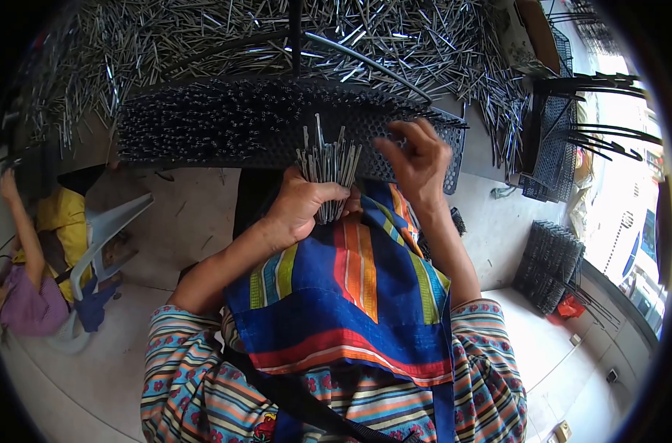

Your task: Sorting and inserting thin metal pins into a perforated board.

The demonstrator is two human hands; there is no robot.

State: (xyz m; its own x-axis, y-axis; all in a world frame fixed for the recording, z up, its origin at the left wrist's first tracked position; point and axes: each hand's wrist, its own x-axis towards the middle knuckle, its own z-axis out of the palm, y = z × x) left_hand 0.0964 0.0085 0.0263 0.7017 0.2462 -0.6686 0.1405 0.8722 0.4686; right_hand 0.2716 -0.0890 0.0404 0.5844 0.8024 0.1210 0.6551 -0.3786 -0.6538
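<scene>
A bundle of thin metal strips (pixel 330 166) stands upright in my left hand (pixel 300 203), with the thumb wrapped across its front. Some strips stick up higher than the others. To the right, my right hand (pixel 422 159) is raised over the right part of a black perforated rack (pixel 365 125). Its thumb and bent fingers are apart, and nothing shows between them. Many upright metal strips (pixel 188 122) fill the rack's left part, while bare holes show in the middle and right. A striped blue cloth (pixel 314 325) covers my lap below the bundle.
Loose metal strips (pixel 395 44) lie heaped behind the rack, under a curved bar (pixel 373 63). A black mesh crate (pixel 550 148) stands to the right, with stacked dark racks (pixel 546 266) on the floor. At left, another person (pixel 37 295) is beside a grey plastic chair (pixel 92 244).
</scene>
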